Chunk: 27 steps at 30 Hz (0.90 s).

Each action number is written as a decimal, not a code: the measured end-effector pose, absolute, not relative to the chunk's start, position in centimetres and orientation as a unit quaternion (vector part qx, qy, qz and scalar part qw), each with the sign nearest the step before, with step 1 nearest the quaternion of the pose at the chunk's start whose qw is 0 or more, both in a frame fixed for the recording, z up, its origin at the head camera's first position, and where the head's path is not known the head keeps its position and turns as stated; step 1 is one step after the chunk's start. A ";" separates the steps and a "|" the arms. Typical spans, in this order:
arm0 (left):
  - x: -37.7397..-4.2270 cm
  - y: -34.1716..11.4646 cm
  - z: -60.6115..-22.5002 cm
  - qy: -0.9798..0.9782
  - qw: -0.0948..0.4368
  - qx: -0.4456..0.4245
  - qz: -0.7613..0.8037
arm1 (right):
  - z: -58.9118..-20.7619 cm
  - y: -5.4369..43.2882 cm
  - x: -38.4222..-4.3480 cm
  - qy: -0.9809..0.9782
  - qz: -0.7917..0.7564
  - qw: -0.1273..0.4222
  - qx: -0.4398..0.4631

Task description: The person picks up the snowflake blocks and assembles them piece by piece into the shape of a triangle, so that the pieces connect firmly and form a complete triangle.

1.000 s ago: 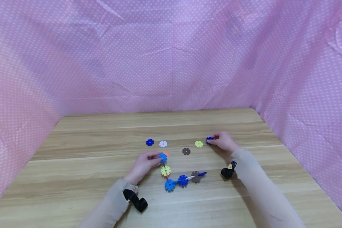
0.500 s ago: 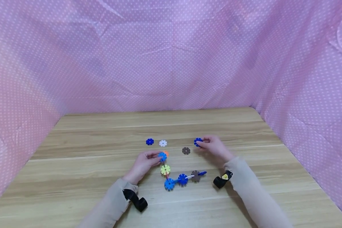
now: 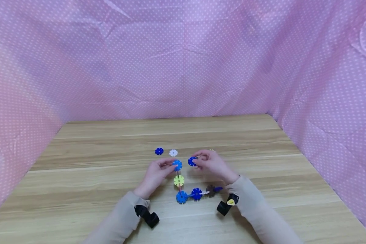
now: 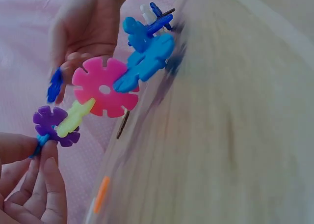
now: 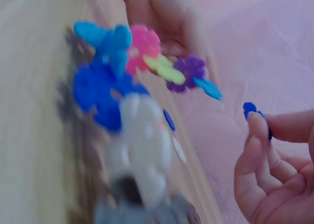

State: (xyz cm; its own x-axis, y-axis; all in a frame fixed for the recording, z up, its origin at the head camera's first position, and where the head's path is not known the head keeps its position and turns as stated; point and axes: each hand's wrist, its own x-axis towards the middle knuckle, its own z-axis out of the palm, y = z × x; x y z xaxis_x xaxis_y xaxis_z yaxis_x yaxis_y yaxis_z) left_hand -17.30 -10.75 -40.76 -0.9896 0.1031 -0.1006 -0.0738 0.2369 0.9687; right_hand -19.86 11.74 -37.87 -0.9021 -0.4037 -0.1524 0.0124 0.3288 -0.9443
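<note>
Leftward toward 8 o'clock comes the right hand (image 3: 211, 164), compared with half a second ago, its thumb and fingers pinching a loose dark-blue disc (image 3: 191, 161). That disc is now just beside, though apart from, the light-blue disc (image 3: 177, 165) at the upper end of a linked chain (image 3: 196, 194); for the work in hand, this seems to bring piece and chain end within easy meeting range. The left hand (image 3: 155, 173) has shifted only slightly toward 2 o'clock, clamped on the light-blue disc. From there, the loose piece sits at 3 o'clock and the chain runs to 6, then bends toward 3. White disc (image 3: 173, 153) and blue disc (image 3: 159, 151) keep their places at 11 and 10. Orange disc (image 4: 101, 194) and brown disc (image 4: 123, 125) are now hidden from the head view.
</note>
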 end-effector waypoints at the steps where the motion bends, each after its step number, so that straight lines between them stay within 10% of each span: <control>1: -17.3 -10.6 -40.7 0.786 0.064 0.013 0.614 | -37.9 11.5 -19.8 0.788 -0.574 0.188 -0.120; 27: -15.7 -9.9 -39.3 0.785 -0.066 0.111 0.606 | -37.5 10.4 -18.1 0.674 -0.698 0.210 -0.117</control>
State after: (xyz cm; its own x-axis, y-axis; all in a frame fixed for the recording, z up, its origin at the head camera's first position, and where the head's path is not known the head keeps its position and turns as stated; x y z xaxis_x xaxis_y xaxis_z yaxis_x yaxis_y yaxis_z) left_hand -15.70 -9.91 -39.32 -0.9668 0.0930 0.2381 0.2539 0.2399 0.9370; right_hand -18.08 10.42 -37.48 -0.8840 -0.4517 -0.1204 0.1357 -0.0016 -0.9907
